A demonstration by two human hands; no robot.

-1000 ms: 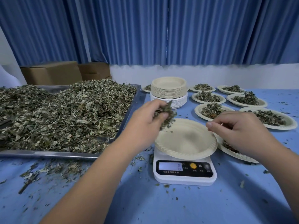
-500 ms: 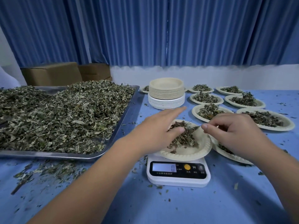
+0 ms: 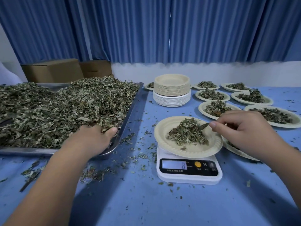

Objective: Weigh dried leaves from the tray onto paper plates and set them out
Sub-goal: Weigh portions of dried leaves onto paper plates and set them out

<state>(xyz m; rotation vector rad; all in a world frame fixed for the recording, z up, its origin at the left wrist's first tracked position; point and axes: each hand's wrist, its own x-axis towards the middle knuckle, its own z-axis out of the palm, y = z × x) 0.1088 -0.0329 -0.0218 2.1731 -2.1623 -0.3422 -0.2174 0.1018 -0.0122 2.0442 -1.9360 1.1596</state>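
- The metal tray (image 3: 128,115) at the left of the frame is heaped with dried leaves (image 3: 65,111), grey-green and broken small.
- The paper plate (image 3: 164,128) on the white scale (image 3: 187,176), centre right, holds a small pile (image 3: 187,132) of them.
- Filled plates (image 3: 197,94) lie at the upper right, beside a stack of empty plates (image 3: 171,88).
- My left hand (image 3: 96,137) digs into the tray's near corner. Its fingers are hidden, so I cannot tell the grip.
- My right hand (image 3: 241,132) pinches one leaf at the pile's edge.

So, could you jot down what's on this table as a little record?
tray: heaped with dried leaves, left side
left hand: fingers buried in the tray's leaves
scale: carries a paper plate with a leaf pile
right hand: fingertips at the pile's edge
filled plates: several, far right
empty plates: one stack, behind scale
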